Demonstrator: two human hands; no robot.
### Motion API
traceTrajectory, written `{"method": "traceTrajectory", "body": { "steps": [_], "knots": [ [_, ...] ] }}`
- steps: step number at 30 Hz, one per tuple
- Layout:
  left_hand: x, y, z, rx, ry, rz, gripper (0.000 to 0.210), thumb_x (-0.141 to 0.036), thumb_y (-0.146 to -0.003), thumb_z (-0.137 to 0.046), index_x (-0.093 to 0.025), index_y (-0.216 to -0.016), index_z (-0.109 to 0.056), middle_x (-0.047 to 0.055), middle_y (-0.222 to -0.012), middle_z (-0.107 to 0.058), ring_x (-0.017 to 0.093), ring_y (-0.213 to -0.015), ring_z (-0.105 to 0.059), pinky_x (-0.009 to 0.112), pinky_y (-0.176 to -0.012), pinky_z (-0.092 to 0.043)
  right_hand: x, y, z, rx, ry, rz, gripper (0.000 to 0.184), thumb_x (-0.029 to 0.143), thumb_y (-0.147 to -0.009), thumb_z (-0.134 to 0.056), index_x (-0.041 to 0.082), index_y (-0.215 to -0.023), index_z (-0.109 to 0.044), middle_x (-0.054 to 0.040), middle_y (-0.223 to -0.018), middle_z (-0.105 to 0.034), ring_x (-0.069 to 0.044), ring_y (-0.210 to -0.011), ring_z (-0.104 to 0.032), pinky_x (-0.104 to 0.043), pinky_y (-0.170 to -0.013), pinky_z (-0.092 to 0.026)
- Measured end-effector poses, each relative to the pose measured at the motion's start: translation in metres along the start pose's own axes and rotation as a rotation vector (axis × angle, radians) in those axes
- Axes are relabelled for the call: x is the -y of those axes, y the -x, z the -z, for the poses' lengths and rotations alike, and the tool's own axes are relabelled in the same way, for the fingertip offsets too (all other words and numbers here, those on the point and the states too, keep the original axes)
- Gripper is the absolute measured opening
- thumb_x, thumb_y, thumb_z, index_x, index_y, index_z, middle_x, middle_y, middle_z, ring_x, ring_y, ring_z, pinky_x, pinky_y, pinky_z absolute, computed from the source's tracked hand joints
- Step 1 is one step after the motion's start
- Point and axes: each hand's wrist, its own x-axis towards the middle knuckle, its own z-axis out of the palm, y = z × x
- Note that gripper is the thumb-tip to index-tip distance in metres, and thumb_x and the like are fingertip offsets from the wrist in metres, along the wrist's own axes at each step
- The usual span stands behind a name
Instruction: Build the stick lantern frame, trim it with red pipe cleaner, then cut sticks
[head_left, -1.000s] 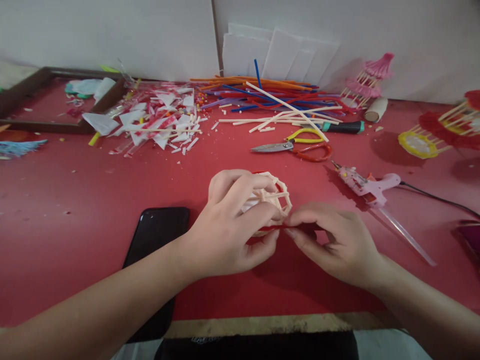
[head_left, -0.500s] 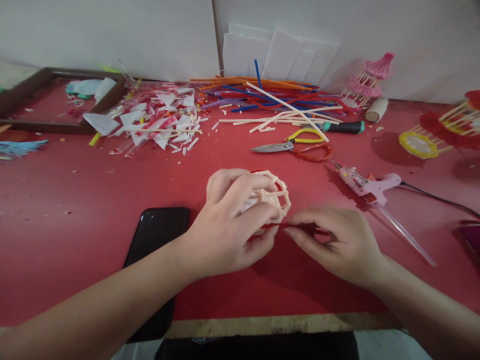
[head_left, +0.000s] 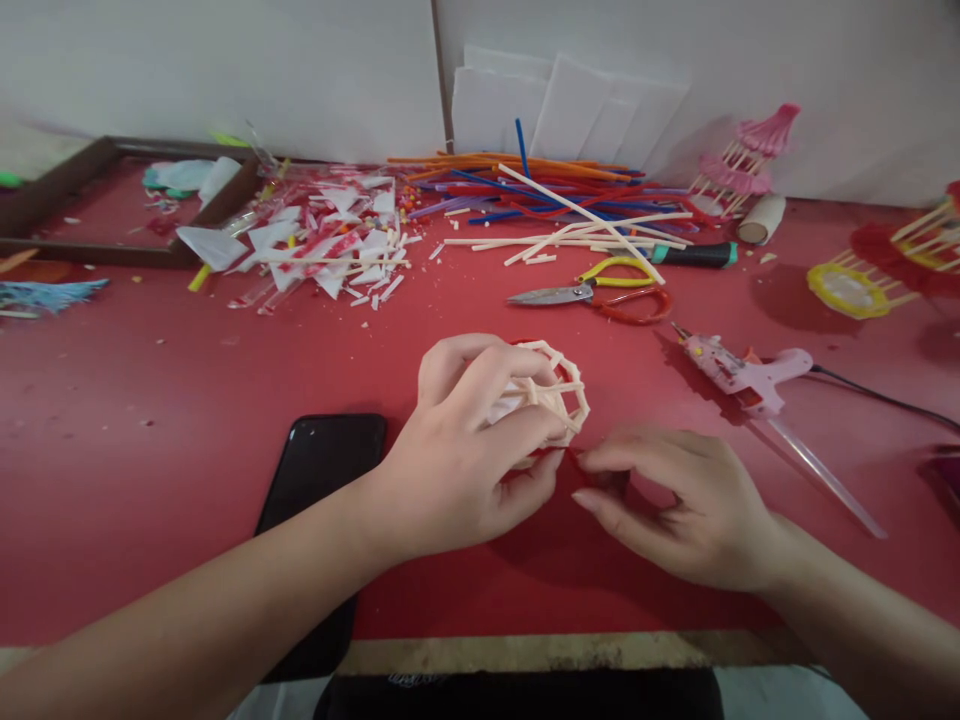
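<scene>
Cream basket-like stick frame (head_left: 553,402) in left hand (head_left: 480,440)

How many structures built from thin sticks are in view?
3: a round frame in the left hand, a pink tiered model at the back right, a red-and-yellow model cut off by the right edge; more may be hidden.

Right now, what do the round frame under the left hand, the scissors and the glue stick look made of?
Round frame: probably wood, matte, judging by its pale struts. Scissors: apparently metal blades, grey with a dull sheen; handles likely smooth plastic, yellow and red. Glue stick: translucent and glossy, so perhaps hot-melt plastic.
</scene>
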Motion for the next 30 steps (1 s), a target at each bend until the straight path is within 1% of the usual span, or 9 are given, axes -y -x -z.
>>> {"method": "traceTrajectory", "body": {
  "steps": [5, 10, 15, 18, 20, 22, 25, 27, 30],
  "knots": [
    [0.001, 0.000, -0.001, -0.002, -0.007, -0.002, 0.012, -0.018, -0.079, -0.066, -0.024, -0.089, -0.070, 0.009, -0.115, -0.059, 0.029, -0.108, -0.050, 0.051, -0.095, -0.039, -0.002, -0.001, 0.000, 0.024, 0.035, 0.037, 0.014, 0.025, -0.089, -0.063, 0.019, -0.101, -0.058, -0.0031, -0.085, -0.069, -0.013, -0.074, -0.065, -0.023, -0.066, -0.053],
    [0.001, 0.000, -0.001, -0.017, -0.009, 0.000, 0.012, -0.019, -0.079, -0.067, -0.026, -0.089, -0.070, 0.008, -0.115, -0.059, 0.029, -0.110, -0.050, 0.051, -0.095, -0.040, -0.002, -0.002, -0.002, 0.043, 0.095, 0.162, 0.025, 0.029, -0.090, -0.061, 0.015, -0.110, -0.058, -0.0090, -0.096, -0.071, -0.018, -0.090, -0.068, -0.029, -0.077, -0.057],
    [0.001, 0.000, -0.001, -0.009, -0.009, -0.001, 0.011, -0.020, -0.079, -0.068, -0.025, -0.088, -0.068, 0.008, -0.116, -0.059, 0.030, -0.110, -0.050, 0.052, -0.094, -0.041, 0.000, -0.005, 0.004, 0.015, 0.115, 0.200, 0.014, 0.018, -0.090, -0.054, 0.018, -0.102, -0.061, -0.0064, -0.089, -0.072, -0.017, -0.080, -0.068, -0.029, -0.072, -0.057],
    [0.002, 0.000, -0.001, -0.010, 0.008, -0.006, 0.009, -0.019, -0.079, -0.068, -0.024, -0.086, -0.069, 0.010, -0.117, -0.059, 0.030, -0.108, -0.051, 0.053, -0.094, -0.040, -0.010, -0.004, 0.024, -0.062, 0.233, 0.096, 0.017, 0.014, -0.088, -0.053, 0.024, -0.098, -0.062, -0.0042, -0.085, -0.071, -0.017, -0.078, -0.067, -0.030, -0.071, -0.054],
    [0.003, 0.000, -0.001, -0.025, 0.025, -0.008, 0.009, -0.018, -0.079, -0.067, -0.024, -0.085, -0.070, 0.010, -0.116, -0.059, 0.030, -0.107, -0.052, 0.053, -0.094, -0.040, -0.028, 0.002, 0.047, -0.191, 0.412, -0.048, 0.018, 0.016, -0.087, -0.053, 0.025, -0.100, -0.063, -0.0053, -0.090, -0.071, -0.018, -0.078, -0.067, -0.032, -0.072, -0.053],
    [0.005, 0.001, -0.002, -0.038, 0.034, -0.018, 0.010, -0.018, -0.078, -0.068, -0.024, -0.085, -0.070, 0.010, -0.115, -0.060, 0.030, -0.107, -0.052, 0.053, -0.094, -0.040, -0.056, 0.015, 0.073, -0.221, 0.634, -0.235, 0.023, 0.022, -0.084, -0.052, 0.024, -0.104, -0.063, -0.0069, -0.096, -0.071, -0.023, -0.085, -0.068, -0.036, -0.071, -0.053],
    [0.006, 0.002, -0.002, -0.043, 0.033, -0.024, 0.010, -0.018, -0.077, -0.069, -0.024, -0.085, -0.070, 0.009, -0.116, -0.059, 0.029, -0.107, -0.052, 0.051, -0.095, -0.040, -0.106, 0.041, 0.106, -0.054, 0.776, -0.365, 0.044, 0.022, -0.079, -0.042, 0.020, -0.120, -0.058, -0.0121, -0.117, -0.067, -0.031, -0.109, -0.064, -0.045, -0.085, -0.053],
    [0.006, 0.002, -0.001, -0.039, 0.034, -0.021, 0.011, -0.017, -0.076, -0.068, -0.024, -0.085, -0.070, 0.009, -0.117, -0.059, 0.029, -0.107, -0.052, 0.051, -0.096, -0.040, -0.133, 0.056, 0.118, 0.104, 0.737, -0.416, 0.052, 0.020, -0.077, -0.041, 0.021, -0.127, -0.056, -0.0114, -0.122, -0.066, -0.029, -0.109, -0.065, -0.043, -0.085, -0.054],
    [0.007, 0.002, 0.000, -0.031, 0.033, -0.022, 0.011, -0.017, -0.077, -0.068, -0.025, -0.085, -0.069, 0.009, -0.118, -0.058, 0.028, -0.107, -0.053, 0.050, -0.095, -0.040, -0.152, 0.064, 0.121, 0.188, 0.694, -0.484, 0.048, 0.023, -0.076, -0.045, 0.023, -0.121, -0.061, -0.0097, -0.118, -0.069, -0.027, -0.101, -0.067, -0.041, -0.081, -0.055]
  ]
}}
